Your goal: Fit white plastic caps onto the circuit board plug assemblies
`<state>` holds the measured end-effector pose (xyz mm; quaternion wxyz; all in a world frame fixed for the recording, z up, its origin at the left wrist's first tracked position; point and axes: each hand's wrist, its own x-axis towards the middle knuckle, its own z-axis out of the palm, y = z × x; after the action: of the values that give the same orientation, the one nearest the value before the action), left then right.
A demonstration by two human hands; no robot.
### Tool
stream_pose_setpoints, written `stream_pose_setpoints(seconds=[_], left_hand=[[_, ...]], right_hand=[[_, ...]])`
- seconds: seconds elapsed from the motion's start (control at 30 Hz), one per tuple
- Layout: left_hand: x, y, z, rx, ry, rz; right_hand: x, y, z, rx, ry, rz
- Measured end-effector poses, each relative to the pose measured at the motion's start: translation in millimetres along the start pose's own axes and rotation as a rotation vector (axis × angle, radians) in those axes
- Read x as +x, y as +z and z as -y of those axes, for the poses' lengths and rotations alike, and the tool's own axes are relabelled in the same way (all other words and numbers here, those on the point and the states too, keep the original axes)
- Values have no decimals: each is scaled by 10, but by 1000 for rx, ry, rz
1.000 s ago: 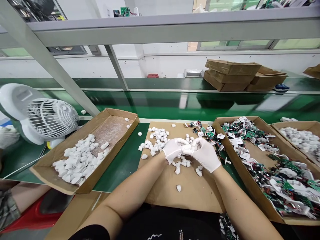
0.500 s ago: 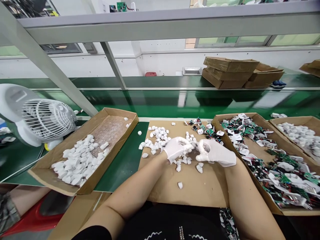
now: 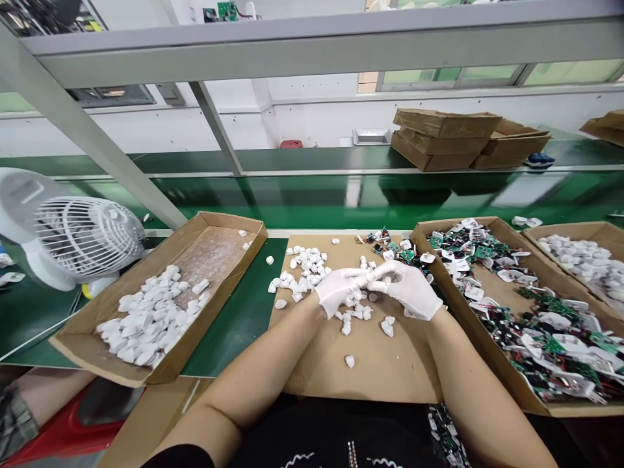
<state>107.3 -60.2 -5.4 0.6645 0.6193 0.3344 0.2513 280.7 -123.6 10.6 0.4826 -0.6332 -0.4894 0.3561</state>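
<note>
My left hand (image 3: 340, 288) and my right hand (image 3: 405, 286), both in white gloves, meet at the fingertips above a cardboard sheet (image 3: 361, 380). The fingers of each are curled and pressed together; whatever sits between them is too small and hidden to make out. Small white plastic pieces (image 3: 308, 265) lie heaped beside and beyond the left hand. More white pieces (image 3: 359, 312) are scattered below the hands, and a single one (image 3: 350, 361) rests nearer to me. Past the right hand lies a small pile of green circuit boards with wires (image 3: 390, 246).
At left, a cardboard tray (image 3: 221, 286) holds white pieces, with a white fan (image 3: 82, 227) beside it. To the right, another cardboard tray (image 3: 441, 296) carries wired circuit boards. Farther right is a tray of white parts (image 3: 580, 257). A shelf beam (image 3: 312, 49) crosses overhead.
My right hand has moved left and turned inward, so its fingertips now meet those of my left hand. The gap between the hands has closed. The view has shifted slightly.
</note>
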Motion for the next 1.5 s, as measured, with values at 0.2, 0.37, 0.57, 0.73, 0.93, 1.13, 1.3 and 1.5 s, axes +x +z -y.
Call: stream_pose_setpoints(seconds=[0.2, 0.37, 0.57, 0.73, 0.93, 1.13, 1.3, 1.5], left_hand=[[114, -18, -37, 5, -3, 71], [97, 8, -69, 6, 20, 120], [-17, 59, -45, -14, 43, 93], [-30, 8, -42, -45, 48, 91], [57, -59, -7, -88, 64, 98], [74, -122, 37, -111, 103, 116], [174, -153, 85, -46, 132, 118], [201, -72, 119, -10, 78, 3]], right_hand=[[29, -111, -23, 215, 142, 295], [31, -87, 7, 290, 171, 296], [44, -33, -1, 314, 206, 297], [57, -57, -50, 359, 225, 303], [75, -76, -78, 399, 208, 331], [61, -238, -46, 352, 154, 269], [7, -175, 3, -23, 9, 153], [24, -115, -49, -126, -45, 74]])
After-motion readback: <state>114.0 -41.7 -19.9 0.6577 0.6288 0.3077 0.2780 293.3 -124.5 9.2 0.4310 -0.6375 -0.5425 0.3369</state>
